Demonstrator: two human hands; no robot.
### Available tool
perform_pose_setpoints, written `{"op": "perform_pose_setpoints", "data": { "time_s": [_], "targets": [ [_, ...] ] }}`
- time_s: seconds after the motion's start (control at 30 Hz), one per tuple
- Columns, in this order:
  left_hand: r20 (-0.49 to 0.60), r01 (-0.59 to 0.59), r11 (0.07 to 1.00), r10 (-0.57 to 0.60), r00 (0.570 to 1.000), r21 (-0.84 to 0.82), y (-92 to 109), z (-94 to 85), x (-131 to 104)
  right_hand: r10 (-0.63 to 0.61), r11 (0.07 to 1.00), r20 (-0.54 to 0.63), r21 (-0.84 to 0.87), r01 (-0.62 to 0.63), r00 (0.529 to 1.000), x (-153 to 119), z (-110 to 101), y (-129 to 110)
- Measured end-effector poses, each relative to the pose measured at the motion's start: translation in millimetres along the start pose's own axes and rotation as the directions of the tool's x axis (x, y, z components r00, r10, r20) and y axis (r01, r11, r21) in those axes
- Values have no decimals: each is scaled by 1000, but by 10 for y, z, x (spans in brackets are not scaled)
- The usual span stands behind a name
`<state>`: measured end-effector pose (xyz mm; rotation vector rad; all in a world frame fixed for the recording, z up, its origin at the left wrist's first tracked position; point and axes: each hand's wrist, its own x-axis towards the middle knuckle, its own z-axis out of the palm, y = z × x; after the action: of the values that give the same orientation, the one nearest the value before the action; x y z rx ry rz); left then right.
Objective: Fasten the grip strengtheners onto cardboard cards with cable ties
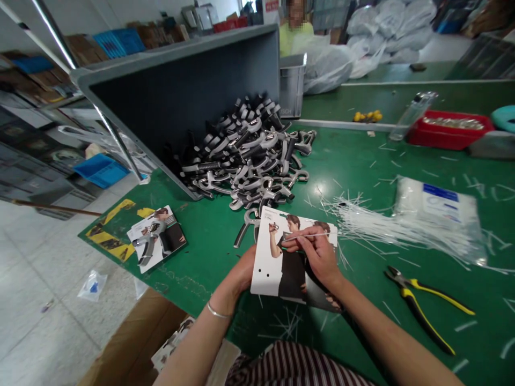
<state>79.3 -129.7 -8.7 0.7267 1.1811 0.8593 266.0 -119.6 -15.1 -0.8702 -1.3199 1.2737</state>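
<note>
My right hand pinches a thin white cable tie across the front of a printed cardboard card. From the left, my left hand reaches behind this card and holds it up; its fingers are hidden. The card carries pictures of people and a few small punched holes. Just behind its top left edge lies a grey and black hand grip. Many more spring hand grips spill out of a tipped grey bin. A card with a hand grip on it lies at the table's left corner.
White cable ties fan out from a plastic bag at right. Yellow-black cutting pliers lie open nearby. A red tray stands further back. The green table's left edge drops to the floor. A person is across.
</note>
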Motion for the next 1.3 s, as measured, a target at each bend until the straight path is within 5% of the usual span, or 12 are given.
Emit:
{"op": "perform_pose_setpoints", "data": {
  "time_s": [0.17, 0.43, 1.0, 1.17, 1.3],
  "targets": [
    [-20, 80, 989, -83, 996, -124, 110, -16, -44, -28, 998, 87, -60, 33, 996, 14, -59, -28],
    [61, 53, 998, -52, 997, -23, 331, -9, 311, -107, 980, 68, -159, 116, 992, 148, -151, -33],
    [108, -10, 997, 2, 994, 73, 306, -62, 282, -100, 952, 68, -283, 115, 993, 154, -162, 50],
    [135, -146, 951, 113, 984, 273, 301, -77, 259, -181, 875, 250, -401, 271, 951, 212, -136, 64],
    [65, -297, 745, 325, 944, 597, 304, -79, 170, -186, 888, 270, -366, 279, 945, 283, -136, 77]
  ]
}}
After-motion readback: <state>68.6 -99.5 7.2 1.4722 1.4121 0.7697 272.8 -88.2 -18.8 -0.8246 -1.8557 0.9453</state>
